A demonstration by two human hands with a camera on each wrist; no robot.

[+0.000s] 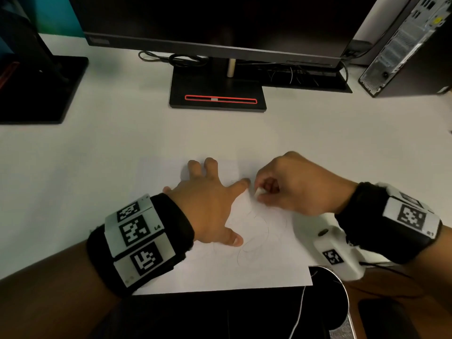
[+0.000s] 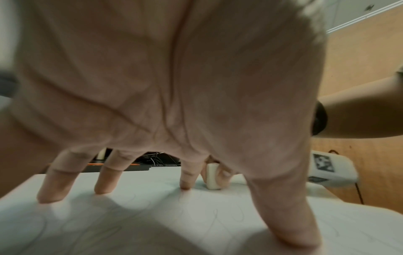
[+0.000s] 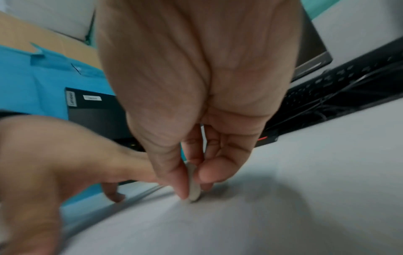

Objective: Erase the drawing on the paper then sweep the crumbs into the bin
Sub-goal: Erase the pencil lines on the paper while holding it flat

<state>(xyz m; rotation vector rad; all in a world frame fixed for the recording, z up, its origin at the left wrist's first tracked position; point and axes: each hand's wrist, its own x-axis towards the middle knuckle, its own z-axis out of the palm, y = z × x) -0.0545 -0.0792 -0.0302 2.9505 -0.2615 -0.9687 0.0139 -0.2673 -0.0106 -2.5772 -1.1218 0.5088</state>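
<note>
A white sheet of paper (image 1: 269, 270) lies on the desk near its front edge, with faint curly pencil lines (image 1: 254, 238) across its middle. My left hand (image 1: 210, 206) is spread flat on the paper, fingertips (image 2: 102, 188) and thumb pressing it down. My right hand (image 1: 288, 187) pinches a small white eraser (image 1: 259, 192) between thumb and fingers, its lower end touching the paper just right of my left index finger. The eraser (image 2: 212, 177) shows upright in the left wrist view and edge-on in the right wrist view, eraser (image 3: 193, 186) tip on the sheet.
A monitor (image 1: 215, 23) on a black stand (image 1: 217, 96) rises behind the paper, cables at its back. A second black stand (image 1: 36, 89) sits far left, a computer tower (image 1: 403, 45) far right. A round dark bin (image 1: 330, 302) stands below the desk's front edge at right.
</note>
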